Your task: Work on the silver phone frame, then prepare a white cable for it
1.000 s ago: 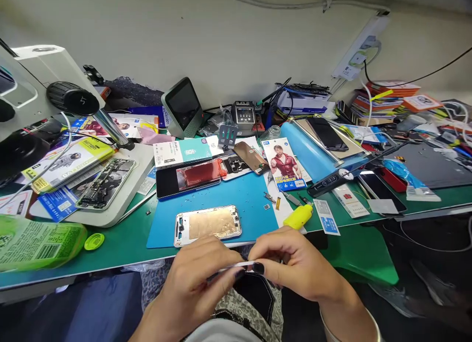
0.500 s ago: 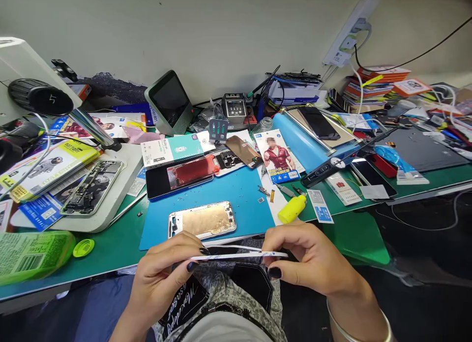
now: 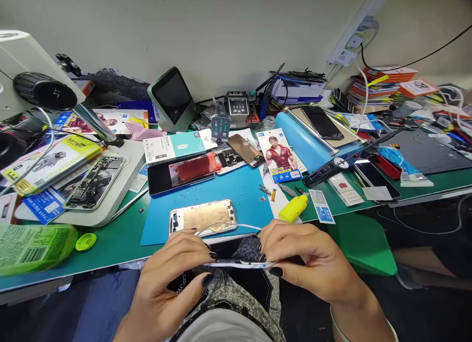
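Observation:
Between my hands is a thin, white-edged flat piece [image 3: 239, 265], seen edge-on, so its faces are hidden and I cannot tell its kind. My left hand [image 3: 173, 275] has its fingers along the top of the left end, with the thumb below. At the right end my right hand [image 3: 306, 258] pinches the piece between thumb and fingertips. A narrow white curved strip [image 3: 248, 226] bows up behind it. Just beyond, a phone housing [image 3: 206, 216] with a gold-coloured interior lies on the blue mat [image 3: 158, 216].
Behind the housing lies an opened phone [image 3: 182, 174] with a red part. A yellow bottle [image 3: 293, 208] rests right of the mat, near a black pen-like tool [image 3: 326, 172]. At left are a green bottle [image 3: 37, 248], its cap [image 3: 86, 241] and a microscope stand [image 3: 98, 123].
The flat piece has moved slightly down towards me and looks more bowed. The white strip behind it arches higher, and my left thumb sits lower, farther from the fingers.

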Motion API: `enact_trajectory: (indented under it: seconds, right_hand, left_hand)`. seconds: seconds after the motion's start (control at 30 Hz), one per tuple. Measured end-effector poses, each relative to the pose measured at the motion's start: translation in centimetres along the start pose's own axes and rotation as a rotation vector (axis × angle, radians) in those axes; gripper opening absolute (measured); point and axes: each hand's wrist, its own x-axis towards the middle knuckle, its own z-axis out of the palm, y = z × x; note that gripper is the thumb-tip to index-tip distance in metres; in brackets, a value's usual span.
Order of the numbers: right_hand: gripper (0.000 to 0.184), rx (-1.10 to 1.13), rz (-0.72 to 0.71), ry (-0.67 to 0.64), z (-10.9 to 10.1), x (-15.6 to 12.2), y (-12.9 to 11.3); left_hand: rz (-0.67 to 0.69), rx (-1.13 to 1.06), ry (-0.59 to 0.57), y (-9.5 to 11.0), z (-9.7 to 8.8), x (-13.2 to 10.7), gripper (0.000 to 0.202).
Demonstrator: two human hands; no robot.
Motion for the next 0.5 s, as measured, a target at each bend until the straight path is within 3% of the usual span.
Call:
enact_trajectory:
  seconds: [0.3, 0.5]
  right_hand:
    - [0.009, -0.211, -0.016, 0.022, 1.5, 0.2, -0.8]
    - [0.007, -0.207, -0.002, 0.088, 1.5, -0.2, -0.7]
  left_hand:
    - [0.086, 0.026, 0.009, 1.5, 2.3, 2.1, 0.018]
    - [-0.046, -0.104, 0.079, 0.2, 2.3, 0.9, 0.017]
